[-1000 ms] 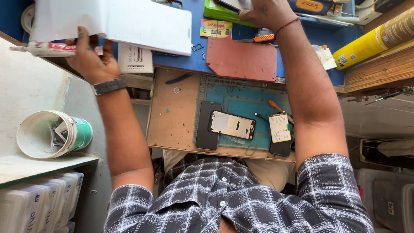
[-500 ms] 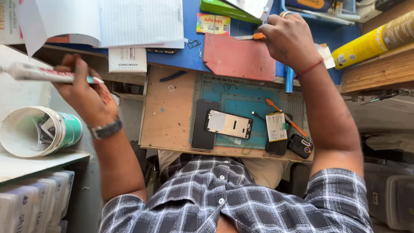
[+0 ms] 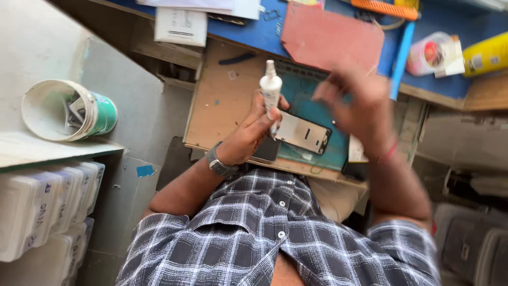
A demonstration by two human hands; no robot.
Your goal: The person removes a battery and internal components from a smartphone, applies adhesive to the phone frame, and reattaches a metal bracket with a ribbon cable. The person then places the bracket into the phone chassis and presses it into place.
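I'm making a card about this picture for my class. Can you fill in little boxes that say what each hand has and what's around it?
left hand: left hand holds a small white bottle upright, nozzle on top
right hand: right hand blurred, raised above the teal mat; it appears empty
between the hands: opened phone lying flat on the mat
under the mat: wooden board
behind: red sheet on the blue desk
far left: white and green tub on its side on a shelf
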